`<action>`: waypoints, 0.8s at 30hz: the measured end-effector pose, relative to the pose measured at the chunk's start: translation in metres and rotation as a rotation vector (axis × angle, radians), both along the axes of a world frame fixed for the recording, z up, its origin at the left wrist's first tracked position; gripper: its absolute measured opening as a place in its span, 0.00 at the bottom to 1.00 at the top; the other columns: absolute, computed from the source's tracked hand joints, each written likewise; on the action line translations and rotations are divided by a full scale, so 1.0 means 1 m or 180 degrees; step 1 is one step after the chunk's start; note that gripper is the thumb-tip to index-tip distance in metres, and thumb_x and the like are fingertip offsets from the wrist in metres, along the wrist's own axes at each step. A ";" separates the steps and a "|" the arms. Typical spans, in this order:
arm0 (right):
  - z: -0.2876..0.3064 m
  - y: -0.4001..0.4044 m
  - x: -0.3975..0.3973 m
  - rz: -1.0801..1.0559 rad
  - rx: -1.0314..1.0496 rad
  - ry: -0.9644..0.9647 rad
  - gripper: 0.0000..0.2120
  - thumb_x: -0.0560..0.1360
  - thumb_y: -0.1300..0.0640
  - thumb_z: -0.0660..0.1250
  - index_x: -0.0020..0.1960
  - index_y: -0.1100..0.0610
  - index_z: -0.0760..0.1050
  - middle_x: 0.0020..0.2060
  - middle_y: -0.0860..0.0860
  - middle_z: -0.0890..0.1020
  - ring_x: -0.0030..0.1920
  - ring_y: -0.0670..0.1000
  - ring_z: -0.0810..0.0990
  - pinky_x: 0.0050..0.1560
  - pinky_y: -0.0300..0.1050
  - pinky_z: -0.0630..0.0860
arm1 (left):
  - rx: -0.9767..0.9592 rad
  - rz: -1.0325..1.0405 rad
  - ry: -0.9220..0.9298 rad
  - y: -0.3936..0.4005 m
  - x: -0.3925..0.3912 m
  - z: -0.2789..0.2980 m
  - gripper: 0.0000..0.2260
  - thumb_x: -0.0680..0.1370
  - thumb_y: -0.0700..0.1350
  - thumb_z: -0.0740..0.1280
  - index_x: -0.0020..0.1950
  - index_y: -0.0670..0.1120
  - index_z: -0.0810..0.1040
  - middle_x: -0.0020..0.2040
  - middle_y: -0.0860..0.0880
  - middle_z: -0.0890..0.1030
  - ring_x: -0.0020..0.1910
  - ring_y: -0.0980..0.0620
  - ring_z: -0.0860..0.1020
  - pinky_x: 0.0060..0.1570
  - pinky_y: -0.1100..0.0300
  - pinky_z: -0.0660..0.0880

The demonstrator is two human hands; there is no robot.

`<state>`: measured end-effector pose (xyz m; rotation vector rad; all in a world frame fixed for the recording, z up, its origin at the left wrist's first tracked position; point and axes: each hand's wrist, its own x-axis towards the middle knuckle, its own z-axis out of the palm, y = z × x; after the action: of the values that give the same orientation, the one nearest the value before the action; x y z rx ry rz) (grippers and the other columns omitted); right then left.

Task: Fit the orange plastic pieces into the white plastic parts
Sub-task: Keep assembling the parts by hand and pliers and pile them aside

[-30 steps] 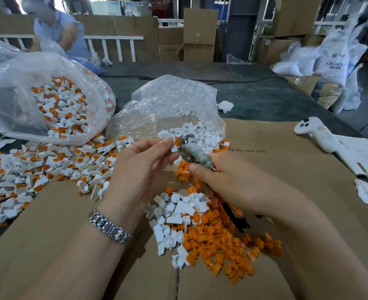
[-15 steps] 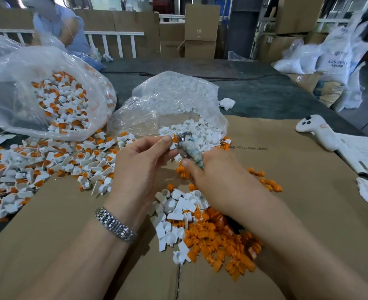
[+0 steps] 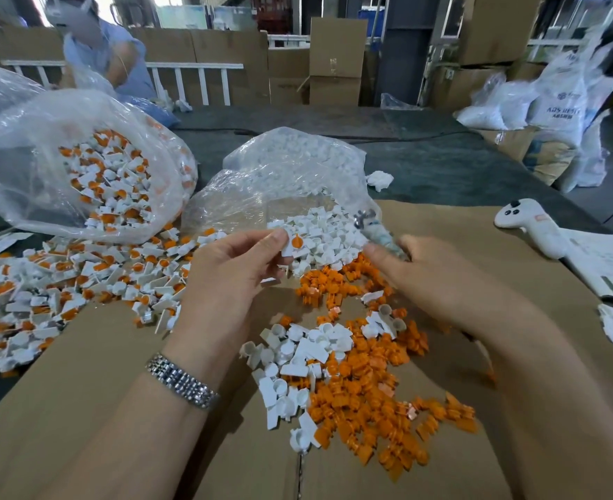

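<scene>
The left hand (image 3: 225, 279) pinched a fitted white part (image 3: 292, 244) in its fingers; the right hand (image 3: 438, 279), at three o'clock, gripped a tool (image 3: 379, 232) — best dropped onto the finished heap (image 3: 63, 283) at nine o'clock.

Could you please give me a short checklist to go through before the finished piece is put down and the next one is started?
1. Orange plastic insert seated in the white plastic part: ok, orange shows in its round end.
2. Left hand grips that part: ok, pinched at the fingertips.
3. Right hand holds the tape-wrapped metal tool: ok.
4. Tool clear of the part: ok, apart.
5. Loose orange plastic pieces within reach: ok.
6. Insert fully flush: cannot tell.
</scene>
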<state>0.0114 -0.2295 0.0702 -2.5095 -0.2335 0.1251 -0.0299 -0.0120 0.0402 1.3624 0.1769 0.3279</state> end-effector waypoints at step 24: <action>-0.024 0.020 0.009 0.0943 -0.1045 -0.1097 0.06 0.80 0.46 0.67 0.55 0.41 0.79 0.56 0.43 0.79 0.62 0.47 0.71 0.63 0.52 0.68 | 0.3373 -0.0455 0.0160 0.030 -0.001 -0.004 0.08 0.76 0.43 0.75 0.46 0.57 0.84 0.44 0.59 0.82 0.44 0.60 0.79 0.37 0.71 0.72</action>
<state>0.0206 -0.2100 0.0466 -2.7949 -0.7823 -0.1669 -0.0310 0.0178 0.0365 2.4172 -0.0791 0.2695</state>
